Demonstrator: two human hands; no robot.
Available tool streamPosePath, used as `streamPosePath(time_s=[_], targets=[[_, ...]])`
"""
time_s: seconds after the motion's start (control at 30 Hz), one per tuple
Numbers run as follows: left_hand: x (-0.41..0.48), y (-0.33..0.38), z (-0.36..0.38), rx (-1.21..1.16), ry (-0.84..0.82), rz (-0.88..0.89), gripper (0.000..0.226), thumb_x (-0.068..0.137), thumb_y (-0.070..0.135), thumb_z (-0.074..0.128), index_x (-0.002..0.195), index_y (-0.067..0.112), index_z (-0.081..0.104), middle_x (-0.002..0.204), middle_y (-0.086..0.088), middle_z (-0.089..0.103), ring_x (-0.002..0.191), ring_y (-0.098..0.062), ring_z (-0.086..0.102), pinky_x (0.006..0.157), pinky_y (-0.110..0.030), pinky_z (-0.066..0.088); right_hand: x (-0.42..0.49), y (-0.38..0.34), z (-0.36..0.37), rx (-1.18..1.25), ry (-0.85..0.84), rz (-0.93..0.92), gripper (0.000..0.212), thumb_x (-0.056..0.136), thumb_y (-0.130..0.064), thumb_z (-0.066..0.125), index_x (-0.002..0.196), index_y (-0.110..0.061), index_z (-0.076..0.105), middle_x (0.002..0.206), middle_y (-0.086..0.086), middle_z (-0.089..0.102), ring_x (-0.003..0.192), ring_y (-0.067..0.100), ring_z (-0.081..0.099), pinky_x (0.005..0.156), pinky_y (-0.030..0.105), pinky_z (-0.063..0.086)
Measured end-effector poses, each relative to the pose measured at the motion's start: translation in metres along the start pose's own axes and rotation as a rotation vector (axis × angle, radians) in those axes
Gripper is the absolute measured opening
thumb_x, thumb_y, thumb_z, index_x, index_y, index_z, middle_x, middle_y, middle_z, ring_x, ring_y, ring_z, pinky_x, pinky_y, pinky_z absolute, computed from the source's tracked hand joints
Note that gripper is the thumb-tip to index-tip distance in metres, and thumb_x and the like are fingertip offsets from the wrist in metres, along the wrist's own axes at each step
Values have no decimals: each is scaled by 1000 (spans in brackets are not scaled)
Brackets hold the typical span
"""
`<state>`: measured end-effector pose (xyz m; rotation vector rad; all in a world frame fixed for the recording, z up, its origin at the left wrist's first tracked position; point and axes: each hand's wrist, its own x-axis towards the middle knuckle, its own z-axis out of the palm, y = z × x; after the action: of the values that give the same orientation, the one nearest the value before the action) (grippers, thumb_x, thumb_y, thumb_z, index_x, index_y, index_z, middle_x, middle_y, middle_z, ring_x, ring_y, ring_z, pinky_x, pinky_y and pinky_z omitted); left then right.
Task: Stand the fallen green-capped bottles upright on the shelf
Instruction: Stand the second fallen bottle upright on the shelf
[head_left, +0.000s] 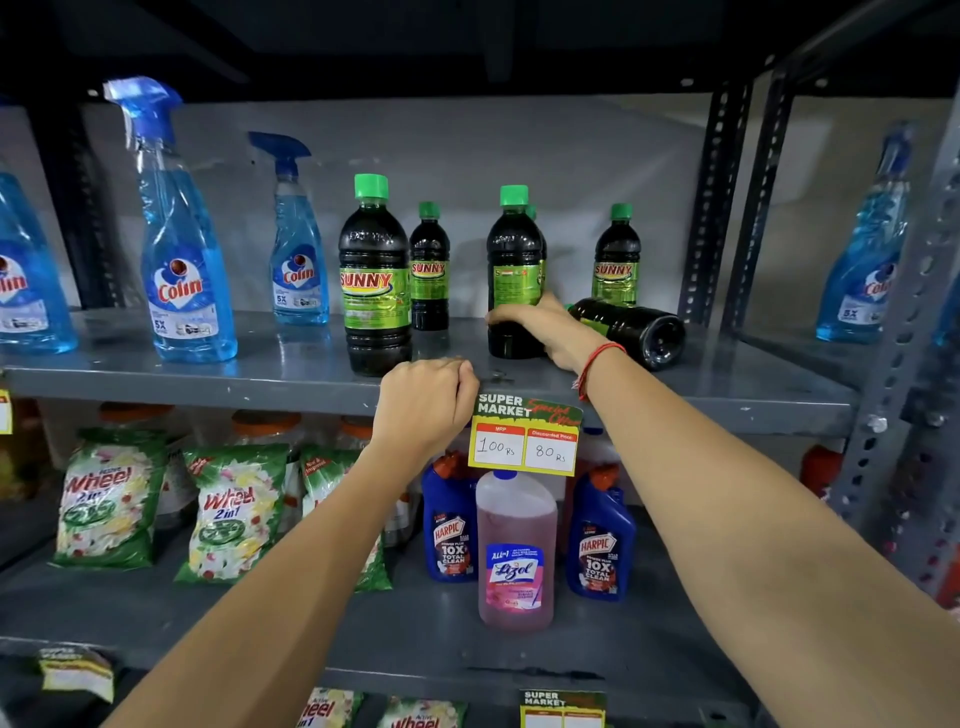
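Note:
Dark green-capped "Sunny" bottles stand on the grey metal shelf (291, 371). A large one (374, 275) is upright at front left, a smaller one (429, 267) behind it, another (616, 254) at the back right. My right hand (545, 327) is wrapped around the lower part of an upright bottle (514, 249), whose base rests on the shelf. To its right one bottle (636, 330) lies on its side, base toward me. My left hand (423, 410) is curled in a fist against the shelf's front edge, holding nothing.
Blue Colin spray bottles (179, 249) stand at the left of the same shelf, another (867, 254) beyond the right upright post (711, 208). A price tag (524, 441) hangs on the shelf edge. Below are Wheel packets (111, 499), Harpic bottles (451, 525) and a pink Lizol bottle (515, 551).

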<state>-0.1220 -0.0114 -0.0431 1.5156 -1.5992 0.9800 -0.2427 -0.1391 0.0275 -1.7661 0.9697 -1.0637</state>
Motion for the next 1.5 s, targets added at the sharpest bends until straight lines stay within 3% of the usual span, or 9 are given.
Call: streamPosePath(time_s=[0.1, 0.2, 0.27, 0.43, 0.63, 0.8, 0.97, 1.23, 1.5], targets=[[1, 0, -1, -10, -6, -9, 52, 90, 26, 26, 74, 8, 72, 69, -5, 73, 56, -24, 64, 48, -29, 43, -3, 0, -2, -15, 15, -8, 76, 53, -32, 89, 119, -9, 59, 107, 7, 68, 104, 24, 65, 95, 36, 51], [0, 0, -2, -9, -13, -12, 52, 90, 26, 26, 74, 8, 72, 70, -5, 73, 56, -24, 64, 48, -31, 45, -5, 0, 1, -169, 128, -89, 97, 44, -58, 85, 126, -18, 53, 116, 2, 66, 107, 20, 60, 97, 37, 48], [1, 1, -2, -6, -18, -15, 52, 90, 26, 26, 73, 8, 72, 68, -6, 72, 56, -25, 63, 48, -31, 44, -7, 0, 2, -140, 86, -86, 104, 42, -61, 84, 131, -19, 50, 122, 3, 64, 113, 21, 58, 102, 39, 46], [0, 0, 1, -7, -13, -33, 54, 89, 27, 25, 71, 7, 71, 65, -6, 71, 54, -27, 62, 48, -30, 42, -4, 4, -8, 32, -40, -28, 48, 65, -21, 85, 107, -16, 64, 111, 10, 70, 110, 28, 63, 102, 43, 48], [1, 0, -1, -6, -17, -22, 53, 89, 27, 25, 70, 7, 71, 65, -6, 71, 55, -26, 62, 49, -29, 41, -12, 1, 2, -282, 212, -116, 85, 57, -52, 87, 125, -14, 52, 119, 4, 66, 110, 23, 61, 97, 37, 50], [1, 0, -1, -2, -20, -20, 54, 90, 27, 24, 70, 8, 71, 65, -4, 71, 54, -24, 62, 48, -28, 39, -16, 1, -2, -228, 131, -69, 87, 62, -47, 87, 132, -15, 46, 128, 6, 62, 118, 25, 57, 103, 38, 45], [0, 0, -1, -12, -18, -7, 54, 90, 27, 24, 71, 8, 72, 65, -4, 71, 53, -22, 61, 48, -25, 35, -16, 1, -8, 20, 61, -11, 53, 72, -19, 82, 119, -11, 59, 109, 7, 66, 108, 25, 62, 84, 29, 47], [0, 1, -3, -29, -14, 1, 53, 90, 26, 26, 72, 7, 72, 66, -5, 71, 54, -23, 62, 49, -24, 34, -18, 3, 1, -214, 185, -90, 68, 62, -44, 86, 119, -16, 62, 113, 4, 68, 106, 22, 62, 94, 33, 50], [0, 1, -4, -27, -37, -5, 51, 91, 26, 27, 63, 8, 65, 57, -4, 66, 47, -24, 56, 42, -27, 33, -58, -4, -8, -124, 38, -194, 36, 65, -35, 87, 89, -34, 61, 96, -11, 67, 101, 13, 62, 91, 27, 48]])
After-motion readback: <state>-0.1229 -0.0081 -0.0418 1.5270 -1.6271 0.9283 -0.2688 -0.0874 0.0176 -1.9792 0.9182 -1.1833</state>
